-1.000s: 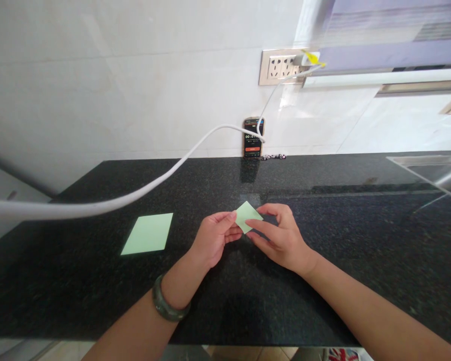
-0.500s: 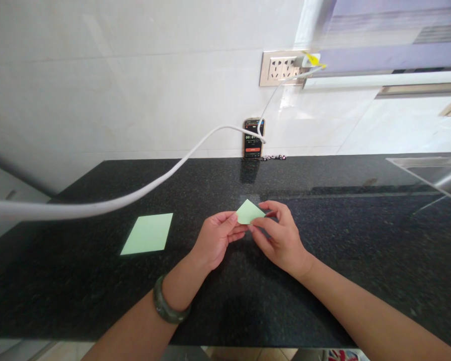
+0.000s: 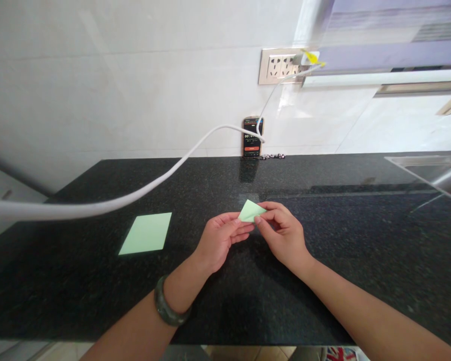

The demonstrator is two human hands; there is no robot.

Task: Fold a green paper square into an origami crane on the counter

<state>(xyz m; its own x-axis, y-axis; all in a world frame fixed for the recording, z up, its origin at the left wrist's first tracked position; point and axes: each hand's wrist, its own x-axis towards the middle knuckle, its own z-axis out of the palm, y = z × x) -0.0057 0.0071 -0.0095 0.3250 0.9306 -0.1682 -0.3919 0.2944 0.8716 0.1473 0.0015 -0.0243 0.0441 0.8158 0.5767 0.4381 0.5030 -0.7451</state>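
A small folded piece of light green paper (image 3: 250, 210) is held just above the dark counter, between both hands. My left hand (image 3: 220, 238) pinches its left corner with the thumb on top and the fingers beneath. On the other side, my right hand (image 3: 283, 233) grips the paper's right part, its thumb pressed at the lower edge. A crease line shows across the paper's face. Flat on the counter to the left lies a light green paper sheet (image 3: 146, 233), apart from both hands.
The black speckled countertop (image 3: 353, 240) runs to a tiled wall. A phone with a timer screen (image 3: 252, 138) leans there, below a wall socket (image 3: 280, 66). One white cable (image 3: 135, 193) crosses the left side in front of the view. At the right is a metal sink (image 3: 443, 175).
My right thumb has moved up onto the paper's lower edge, and the right fingers have closed in. The paper has turned slightly and now shows a crease. The loose sheet stays put.
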